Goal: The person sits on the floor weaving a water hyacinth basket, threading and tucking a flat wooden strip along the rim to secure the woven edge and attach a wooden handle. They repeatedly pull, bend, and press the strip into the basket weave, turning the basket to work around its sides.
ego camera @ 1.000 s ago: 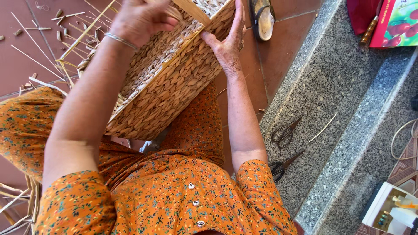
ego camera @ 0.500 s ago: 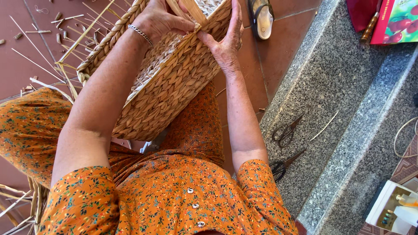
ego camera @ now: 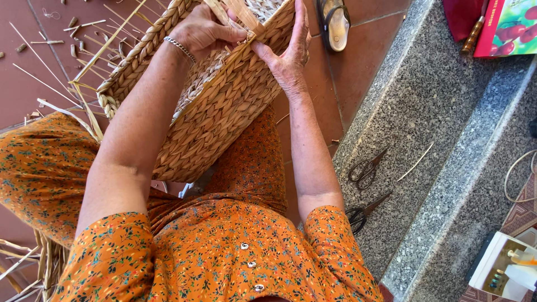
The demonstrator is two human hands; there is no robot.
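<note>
Over the woven basket [ego camera: 218, 112], both hands' fingers [ego camera: 263, 50] pinch a straw strip [ego camera: 238, 14].

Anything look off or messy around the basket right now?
Nothing looks damaged. The basket lies tilted on the lap, with the left hand and right hand at its rim, and loose strands stick up there. Cut reeds litter the floor. Two scissors lie on the stone step.

A red-brown tiled floor [ego camera: 33, 84] is strewn with cut reed strips [ego camera: 50, 67], and a sandal [ego camera: 334, 22] is set on it. Two pairs of scissors [ego camera: 364, 168] are laid on the grey granite step [ego camera: 425, 100].
</note>
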